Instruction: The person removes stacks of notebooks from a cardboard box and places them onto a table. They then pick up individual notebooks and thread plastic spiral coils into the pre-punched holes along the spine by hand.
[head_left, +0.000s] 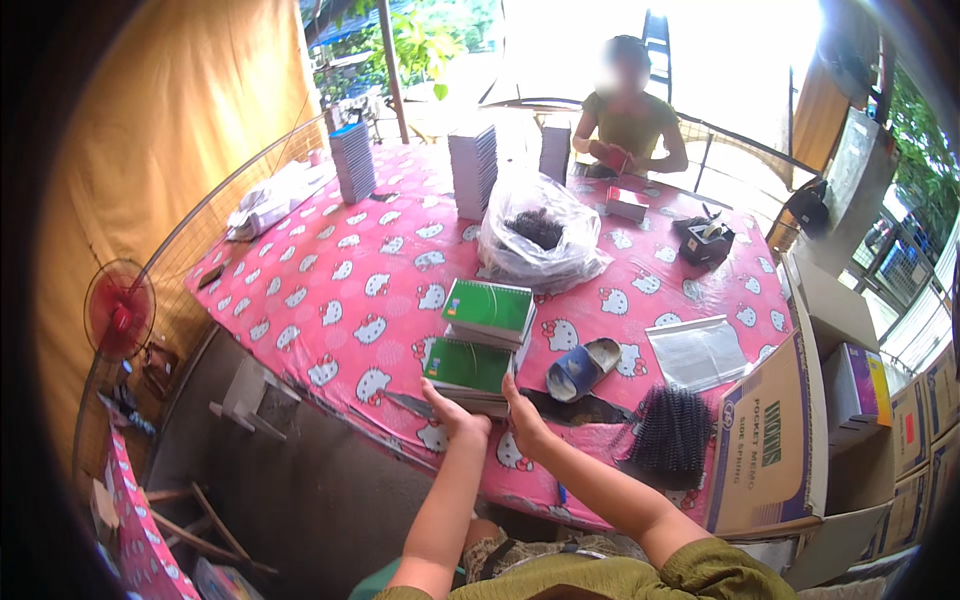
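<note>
Left hand (456, 414) and right hand (527, 420), fingers extended, flank a stack of green notepads (468, 364) at the pink table (300, 300). Tall stacks (473, 172) behind look finished; loose black coils (672, 430) suggest binding is left.

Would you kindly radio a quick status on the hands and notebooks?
Left hand and right hand flank near green notebook stack. Second green stack just beyond. Blue slipper close on right.
</note>
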